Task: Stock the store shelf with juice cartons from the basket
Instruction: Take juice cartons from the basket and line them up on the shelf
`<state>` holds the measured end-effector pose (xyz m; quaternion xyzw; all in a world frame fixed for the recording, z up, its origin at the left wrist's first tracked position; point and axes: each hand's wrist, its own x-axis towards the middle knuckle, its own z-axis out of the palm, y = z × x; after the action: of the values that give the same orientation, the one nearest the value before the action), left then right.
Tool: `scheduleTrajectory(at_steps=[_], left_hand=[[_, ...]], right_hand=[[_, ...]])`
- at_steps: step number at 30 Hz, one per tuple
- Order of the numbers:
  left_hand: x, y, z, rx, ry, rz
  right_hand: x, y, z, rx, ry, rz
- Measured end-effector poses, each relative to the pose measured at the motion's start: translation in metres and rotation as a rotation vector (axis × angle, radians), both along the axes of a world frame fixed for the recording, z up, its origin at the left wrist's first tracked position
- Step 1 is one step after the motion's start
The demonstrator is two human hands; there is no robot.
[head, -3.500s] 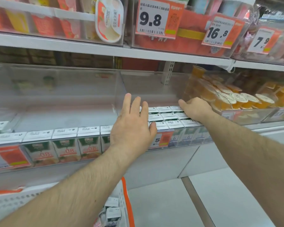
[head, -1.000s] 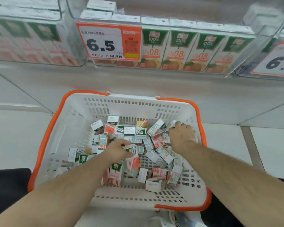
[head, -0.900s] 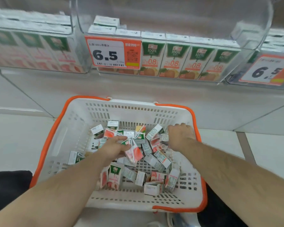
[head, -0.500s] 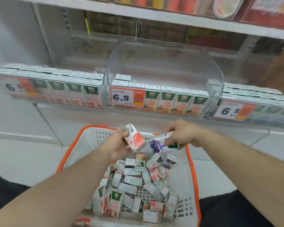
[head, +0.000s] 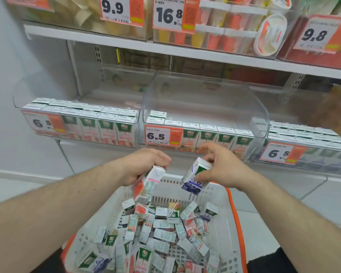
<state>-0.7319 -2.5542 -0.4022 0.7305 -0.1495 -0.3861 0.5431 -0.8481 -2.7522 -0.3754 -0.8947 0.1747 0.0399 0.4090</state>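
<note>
Juice cartons point(head: 161, 233) are being seen heaped loose in the white basket point(head: 227, 229) at six o'clock. Above the heap, a pink-and-white carton point(head: 148, 184) is being gripped by the left hand point(head: 144, 166), and a blue-printed carton point(head: 196, 177) at its three o'clock is being pinched by the right hand point(head: 222, 166). Farther off at twelve o'clock, upright cartons are being displayed in a clear shelf bin point(head: 205, 99) behind a 6.5 price tag point(head: 162, 134).

shelf point(head: 185, 49): clear bins point(head: 205, 99) | bins: juice cartons point(head: 208, 134)
</note>
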Motion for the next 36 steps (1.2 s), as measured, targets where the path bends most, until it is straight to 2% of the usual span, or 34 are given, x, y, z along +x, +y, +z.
scheduleTrajectory(at_steps=[2,4,9,15,19,21,23,26,29,33,36], left_hand=[[0.002,0.004,0.0,0.107,-0.172,-0.085],[0.001,0.004,-0.004,0.148,-0.243,-0.147],[-0.009,-0.006,-0.015,0.087,-0.374,-0.238],[-0.01,-0.005,-0.017,-0.094,-0.32,-0.071],[-0.011,-0.004,-0.013,-0.192,-0.309,0.048],[-0.013,-0.004,-0.012,-0.198,-0.368,0.059],[-0.016,-0.006,-0.014,-0.136,-0.522,0.052],[-0.028,-0.018,-0.015,-0.032,-0.738,0.011],[-0.044,-0.039,-0.01,-0.045,-0.873,0.01],[-0.061,-0.075,0.0,-0.144,-0.84,0.107],[-0.075,-0.109,0.005,-0.195,-0.855,0.093]], right_hand=[[0.002,0.009,0.003,-0.035,-0.023,0.024],[0.006,0.017,0.005,-0.048,-0.059,0.034],[0.016,0.029,0.002,-0.033,-0.138,0.043],[0.018,0.027,0.002,0.072,-0.326,0.064],[0.012,0.02,0.005,0.004,-0.343,0.095],[0.009,0.021,0.005,-0.032,-0.328,0.097],[0.006,0.024,0.007,-0.036,-0.327,0.082],[-0.001,0.028,0.012,-0.083,-0.31,0.028],[-0.011,0.023,0.017,-0.176,-0.302,-0.067],[-0.027,0.005,0.02,-0.126,-0.418,-0.262],[-0.045,-0.016,0.017,-0.118,-0.489,-0.394]])
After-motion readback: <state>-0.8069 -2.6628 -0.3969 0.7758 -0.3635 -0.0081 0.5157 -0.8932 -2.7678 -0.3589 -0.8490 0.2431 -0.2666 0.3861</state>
